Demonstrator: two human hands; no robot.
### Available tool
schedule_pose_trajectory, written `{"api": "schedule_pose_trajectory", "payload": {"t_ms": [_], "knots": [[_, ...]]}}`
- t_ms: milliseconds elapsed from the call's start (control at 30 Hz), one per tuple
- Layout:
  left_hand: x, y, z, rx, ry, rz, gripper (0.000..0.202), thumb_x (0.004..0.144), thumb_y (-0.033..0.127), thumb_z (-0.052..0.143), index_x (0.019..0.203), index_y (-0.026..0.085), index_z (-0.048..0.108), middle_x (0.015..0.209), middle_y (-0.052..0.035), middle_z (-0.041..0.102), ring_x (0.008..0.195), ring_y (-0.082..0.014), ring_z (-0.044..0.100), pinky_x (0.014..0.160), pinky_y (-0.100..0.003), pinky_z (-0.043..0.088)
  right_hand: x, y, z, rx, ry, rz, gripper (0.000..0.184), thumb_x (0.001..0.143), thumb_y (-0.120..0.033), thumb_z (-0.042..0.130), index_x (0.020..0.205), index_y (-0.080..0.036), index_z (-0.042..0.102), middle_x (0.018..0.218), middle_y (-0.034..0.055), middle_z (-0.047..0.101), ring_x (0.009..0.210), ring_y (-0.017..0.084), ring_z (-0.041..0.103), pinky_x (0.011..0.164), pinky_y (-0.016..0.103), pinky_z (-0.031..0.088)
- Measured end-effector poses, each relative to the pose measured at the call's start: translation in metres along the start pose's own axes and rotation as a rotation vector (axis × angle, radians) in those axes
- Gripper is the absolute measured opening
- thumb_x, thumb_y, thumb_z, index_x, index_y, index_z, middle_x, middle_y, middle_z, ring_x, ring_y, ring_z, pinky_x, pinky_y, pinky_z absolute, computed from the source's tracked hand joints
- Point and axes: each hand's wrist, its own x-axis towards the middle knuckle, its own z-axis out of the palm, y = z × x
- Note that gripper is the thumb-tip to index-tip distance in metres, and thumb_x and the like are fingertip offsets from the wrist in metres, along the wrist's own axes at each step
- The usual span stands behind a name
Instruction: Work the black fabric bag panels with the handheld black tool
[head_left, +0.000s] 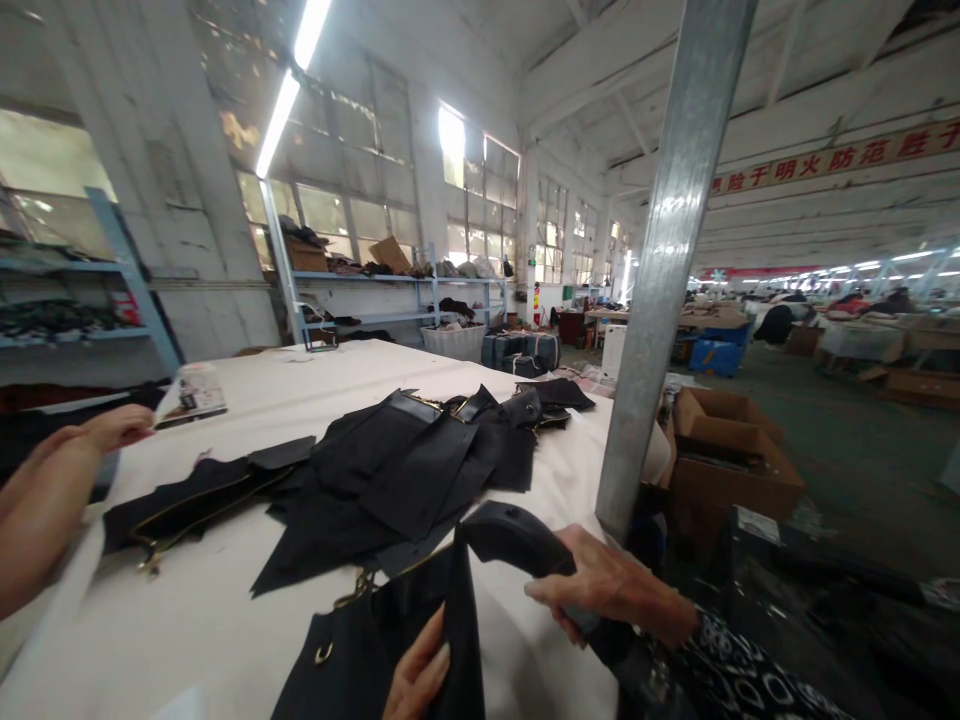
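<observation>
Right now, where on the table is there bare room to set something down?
The white table looks bare beyond the black cloth pile, and nearer, between the zippered piece and the bag in the left hand. It is crowded mid-table, where the pile spreads.

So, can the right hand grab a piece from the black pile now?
Probably not: the right hand is wrapped around the black handheld tool, though the pile looks close by on the white table.

Glaring tube light (277, 122) at upper left, overexposed window pane (451, 146), sheen on metal post (670, 220), dim floor (847, 455) at right, wide-angle stretch toward edges.
</observation>
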Motion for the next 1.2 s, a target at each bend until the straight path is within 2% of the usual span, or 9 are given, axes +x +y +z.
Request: {"api": "schedule_pose_trajectory", "payload": {"t_ms": [133, 300, 433, 533, 733, 833, 967, 1133, 1200], "knots": [[-0.003, 0.003, 0.000, -0.088, -0.063, -0.025, 0.043, 0.060, 0.031, 0.081, 0.103, 0.024, 0.072, 0.092, -0.0055, 0.076, 0.097, -0.0279, 0.068, 0.092, -0.037, 0.050, 0.014, -0.002, 0.006, -0.036, -0.002, -0.036, 0.024, 0.079, -0.034, 0.061, 0.068, -0.014, 0.056, 0.054, -0.0018, 0.059, 0.042, 0.009, 0.053, 0.041, 0.016, 0.042], [-0.005, 0.019, 0.007, 0.011, -0.104, -0.032, 0.054, 0.069, 0.031, 0.075, 0.120, 0.019, 0.062, 0.108, -0.0093, 0.072, 0.101, -0.0266, 0.066, 0.092, -0.035, 0.049, 0.025, 0.001, -0.001, -0.047, 0.146, -0.046, 0.029, 0.080, -0.040, 0.061, 0.070, -0.014, 0.054, 0.052, -0.0020, 0.057, 0.043, 0.011, 0.055, 0.041, 0.020, 0.045], [-0.006, 0.029, 0.017, -0.005, -0.063, 0.077, 0.053, 0.078, 0.032, 0.064, 0.128, 0.018, 0.055, 0.118, -0.0076, 0.068, 0.105, -0.0221, 0.064, 0.090, -0.029, 0.049, -0.009, -0.002, 0.001, -0.168, 0.107, 0.013, 0.030, 0.082, -0.041, 0.060, 0.069, -0.014, 0.055, 0.051, -0.0014, 0.058, 0.044, 0.011, 0.054, 0.044, 0.020, 0.044], [-0.002, 0.028, 0.019, -0.036, -0.054, 0.077, 0.052, 0.079, 0.026, 0.063, 0.128, 0.015, 0.053, 0.111, -0.0080, 0.071, 0.094, -0.0198, 0.068, 0.079, -0.026, 0.053, -0.048, -0.006, 0.012, -0.245, 0.043, 0.072, 0.026, 0.083, -0.038, 0.060, 0.073, -0.015, 0.056, 0.051, -0.0026, 0.057, 0.047, 0.011, 0.054, 0.046, 0.018, 0.042], [0.007, 0.017, 0.015, -0.090, -0.033, 0.071, 0.056, 0.073, 0.020, 0.067, 0.127, 0.011, 0.054, 0.094, -0.0081, 0.075, 0.075, -0.0168, 0.070, 0.065, -0.023, 0.054, -0.089, -0.009, 0.048, -0.344, -0.102, 0.206, 0.041, 0.077, -0.038, 0.066, 0.114, -0.021, 0.059, 0.086, 0.0018, 0.066, 0.073, 0.019, 0.063, 0.060, 0.023, 0.049], [0.007, 0.014, 0.014, -0.068, -0.031, 0.075, 0.058, 0.070, 0.023, 0.070, 0.125, 0.012, 0.056, 0.093, -0.0082, 0.075, 0.075, -0.0183, 0.070, 0.065, -0.025, 0.054, -0.087, -0.004, 0.064, -0.428, -0.156, 0.141, 0.039, 0.075, -0.036, 0.067, 0.111, -0.022, 0.063, 0.103, 0.0056, 0.065, 0.096, 0.027, 0.060, 0.081, 0.030, 0.050], [0.010, 0.010, 0.009, -0.045, -0.001, 0.107, 0.056, 0.067, 0.028, 0.072, 0.120, 0.012, 0.060, 0.093, -0.0087, 0.075, 0.079, -0.0201, 0.070, 0.074, -0.030, 0.054, -0.078, 0.005, 0.076, -0.433, -0.190, 0.074, 0.047, 0.075, -0.039, 0.067, 0.119, -0.023, 0.060, 0.110, 0.0076, 0.063, 0.103, 0.029, 0.056, 0.094, 0.037, 0.045], [0.021, 0.008, 0.005, 0.002, 0.053, 0.163, 0.054, 0.059, 0.029, 0.076, 0.107, 0.007, 0.067, 0.078, -0.0090, 0.075, 0.070, -0.0194, 0.068, 0.070, -0.031, 0.052, -0.071, -0.009, 0.080, -0.467, -0.202, 0.186, 0.063, 0.075, -0.044, 0.066, 0.131, -0.021, 0.050, 0.122, 0.0101, 0.057, 0.109, 0.031, 0.053, 0.094, 0.037, 0.043], [0.021, 0.009, 0.010, 0.039, 0.064, 0.201, 0.049, 0.059, 0.029, 0.075, 0.102, 0.007, 0.069, 0.073, -0.0080, 0.073, 0.068, -0.0197, 0.066, 0.069, -0.032, 0.051, -0.070, -0.017, 0.077, -0.498, -0.131, 0.225, 0.060, 0.077, -0.045, 0.062, 0.130, -0.019, 0.049, 0.108, 0.0093, 0.063, 0.094, 0.028, 0.060, 0.084, 0.035, 0.048]]}}
